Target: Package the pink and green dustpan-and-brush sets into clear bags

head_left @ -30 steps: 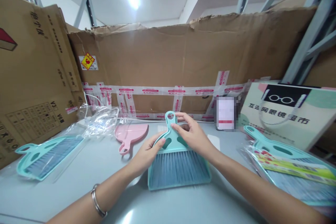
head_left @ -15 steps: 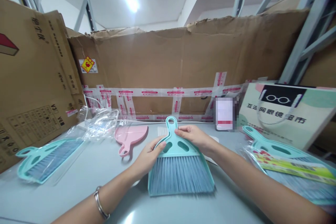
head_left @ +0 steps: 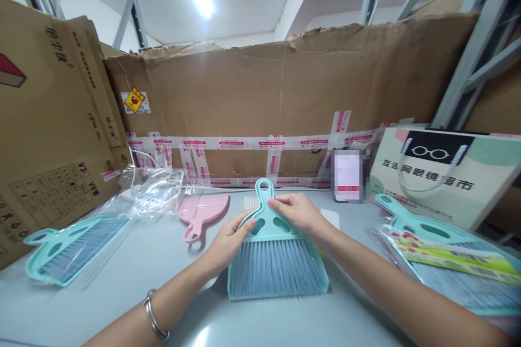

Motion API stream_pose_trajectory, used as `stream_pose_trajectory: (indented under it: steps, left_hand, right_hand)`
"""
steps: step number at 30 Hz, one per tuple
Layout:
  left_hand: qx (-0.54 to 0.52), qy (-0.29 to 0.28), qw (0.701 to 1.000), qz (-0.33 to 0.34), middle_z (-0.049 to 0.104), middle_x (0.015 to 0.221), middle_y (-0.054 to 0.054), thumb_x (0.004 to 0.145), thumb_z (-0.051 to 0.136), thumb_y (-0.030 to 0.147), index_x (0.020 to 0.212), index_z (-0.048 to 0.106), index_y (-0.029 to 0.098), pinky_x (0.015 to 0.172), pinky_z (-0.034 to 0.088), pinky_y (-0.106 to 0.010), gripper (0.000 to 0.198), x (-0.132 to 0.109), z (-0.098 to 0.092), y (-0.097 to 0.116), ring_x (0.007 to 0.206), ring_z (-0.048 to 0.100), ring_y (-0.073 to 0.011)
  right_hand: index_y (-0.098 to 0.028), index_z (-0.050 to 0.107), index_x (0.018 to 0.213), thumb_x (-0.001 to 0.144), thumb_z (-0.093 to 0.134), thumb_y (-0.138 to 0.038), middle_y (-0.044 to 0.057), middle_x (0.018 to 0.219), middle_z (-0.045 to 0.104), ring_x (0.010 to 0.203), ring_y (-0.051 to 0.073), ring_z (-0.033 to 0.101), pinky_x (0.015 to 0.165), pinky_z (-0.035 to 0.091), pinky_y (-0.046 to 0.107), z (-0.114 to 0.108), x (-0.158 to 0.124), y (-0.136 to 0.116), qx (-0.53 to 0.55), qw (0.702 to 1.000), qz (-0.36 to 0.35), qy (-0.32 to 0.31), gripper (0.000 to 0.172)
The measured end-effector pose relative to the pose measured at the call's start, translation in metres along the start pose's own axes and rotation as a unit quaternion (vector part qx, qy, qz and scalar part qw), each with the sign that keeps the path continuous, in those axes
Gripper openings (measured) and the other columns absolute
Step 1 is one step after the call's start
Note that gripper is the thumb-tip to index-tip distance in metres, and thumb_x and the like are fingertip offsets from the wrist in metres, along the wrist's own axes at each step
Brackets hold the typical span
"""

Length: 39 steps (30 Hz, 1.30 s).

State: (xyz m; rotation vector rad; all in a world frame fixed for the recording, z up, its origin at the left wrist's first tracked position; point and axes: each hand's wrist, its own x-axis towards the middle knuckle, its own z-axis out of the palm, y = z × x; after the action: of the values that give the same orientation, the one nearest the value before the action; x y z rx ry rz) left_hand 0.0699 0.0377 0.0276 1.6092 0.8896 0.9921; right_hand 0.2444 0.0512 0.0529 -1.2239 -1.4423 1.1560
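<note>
In the middle of the head view I hold a turquoise hand brush (head_left: pixel 277 268) with grey-blue bristles. It is nested against a matching turquoise dustpan (head_left: pixel 324 280), whose edge shows around the bristles. My left hand (head_left: pixel 233 234) is closed on the left side of the pair, thumb on the front by an oval hole. Near the base of the looped handle, my right hand (head_left: pixel 299 212) pinches the right side with its thumb in front. The fingers behind both hands are hidden.
A small pink dustpan (head_left: pixel 203 214) lies behind my left hand. Bagged turquoise brush sets lie left (head_left: pixel 77 249) and right (head_left: pixel 439 233). Behind are crumpled clear plastic (head_left: pixel 157 190), a phone (head_left: pixel 347 176), a printed carrier bag (head_left: pixel 439 173) and a long cardboard wall (head_left: pixel 244 97).
The brush and dustpan have shifted slightly left, and the bristle end sits more squarely over the dustpan. Both hands keep their hold.
</note>
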Motion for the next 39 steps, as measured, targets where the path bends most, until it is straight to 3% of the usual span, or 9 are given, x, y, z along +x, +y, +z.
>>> stream_pose_trajectory:
  steps: [6,10,13,15,19,23,28,35,39]
  left_hand:
    - [-0.002,0.009,1.000,-0.013,0.061,0.119,-0.003,0.081,0.054,0.041,0.114,0.061,0.025,0.102,0.034,-0.039,0.037,0.001,-0.002,-0.001,0.113,0.052,-0.0230]
    - [0.003,0.004,1.000,-0.028,0.060,0.120,-0.003,0.081,0.053,0.043,0.115,0.060,0.025,0.101,0.034,-0.038,0.040,0.002,-0.003,-0.003,0.113,0.051,-0.0226]
    - [0.011,0.023,0.999,-0.048,0.060,0.120,-0.003,0.080,0.054,0.043,0.114,0.061,0.022,0.100,0.034,-0.036,0.040,0.004,-0.006,-0.004,0.113,0.051,-0.0229]
    - [0.012,0.038,0.998,-0.053,0.061,0.118,-0.004,0.079,0.055,0.043,0.111,0.062,0.021,0.099,0.034,-0.035,0.039,0.006,-0.010,-0.005,0.111,0.051,-0.0228]
    - [-0.003,0.056,0.997,-0.054,0.063,0.114,-0.003,0.078,0.057,0.042,0.107,0.064,0.022,0.095,0.037,-0.032,0.036,0.008,-0.016,-0.006,0.110,0.052,-0.0225]
    - [-0.009,0.059,0.996,-0.062,0.064,0.113,-0.002,0.077,0.058,0.043,0.106,0.065,0.023,0.093,0.037,-0.031,0.035,0.010,-0.018,-0.010,0.109,0.053,-0.0222]
    - [-0.021,0.060,0.996,-0.056,0.064,0.113,-0.003,0.077,0.059,0.043,0.106,0.065,0.022,0.093,0.037,-0.031,0.036,0.010,-0.018,-0.010,0.109,0.053,-0.0227]
    - [-0.017,0.051,0.997,-0.052,0.065,0.111,-0.002,0.077,0.059,0.041,0.105,0.065,0.023,0.093,0.037,-0.031,0.034,0.011,-0.019,-0.008,0.107,0.054,-0.0218]
    - [-0.010,0.051,0.997,-0.059,0.063,0.113,-0.003,0.077,0.058,0.043,0.106,0.065,0.023,0.093,0.037,-0.031,0.036,0.010,-0.020,-0.009,0.109,0.053,-0.0220]
  right_hand:
    - [-0.013,0.062,0.064,0.056,0.070,-0.057,-0.003,0.052,0.055,0.047,0.008,0.045,0.049,0.035,0.022,-0.008,0.003,0.007,0.116,0.989,0.018,-0.088,0.046]
    - [-0.014,0.063,0.072,0.061,0.068,-0.055,-0.001,0.058,0.060,0.053,0.010,0.053,0.053,0.040,0.022,-0.016,0.009,0.007,0.133,0.988,0.024,-0.071,0.042]
    - [-0.018,0.064,0.089,0.070,0.062,-0.048,0.006,0.081,0.068,0.077,0.016,0.062,0.072,0.046,0.028,-0.036,0.014,0.004,0.063,0.998,0.004,-0.004,0.036]
    - [-0.019,0.065,0.090,0.074,0.057,-0.041,0.007,0.094,0.068,0.088,0.019,0.061,0.082,0.044,0.032,-0.058,0.016,0.007,-0.098,0.994,-0.033,0.030,0.028]
    - [-0.016,0.064,0.091,0.074,0.055,-0.026,0.012,0.101,0.065,0.096,0.026,0.058,0.084,0.042,0.035,-0.103,0.015,0.033,-0.473,0.881,0.024,0.014,0.022]
    - [-0.009,0.053,0.112,0.074,0.057,-0.036,0.019,0.116,0.055,0.105,0.028,0.054,0.083,0.041,0.032,-0.124,0.014,0.057,-0.564,0.818,0.117,-0.001,0.047]
    - [-0.013,0.054,0.111,0.061,0.065,-0.047,0.016,0.115,0.057,0.103,0.028,0.055,0.077,0.042,0.031,-0.116,0.002,0.038,-0.546,0.820,0.165,-0.057,0.061]
    - [-0.018,0.058,0.084,0.054,0.061,-0.017,0.008,0.078,0.062,0.072,0.027,0.060,0.051,0.033,0.029,-0.076,-0.038,0.014,-0.633,0.744,0.168,-0.132,0.030]
    - [-0.019,0.054,0.086,0.063,0.051,-0.008,0.009,0.078,0.060,0.071,0.025,0.059,0.050,0.025,0.028,-0.077,-0.043,0.033,-0.653,0.743,0.122,-0.082,0.026]
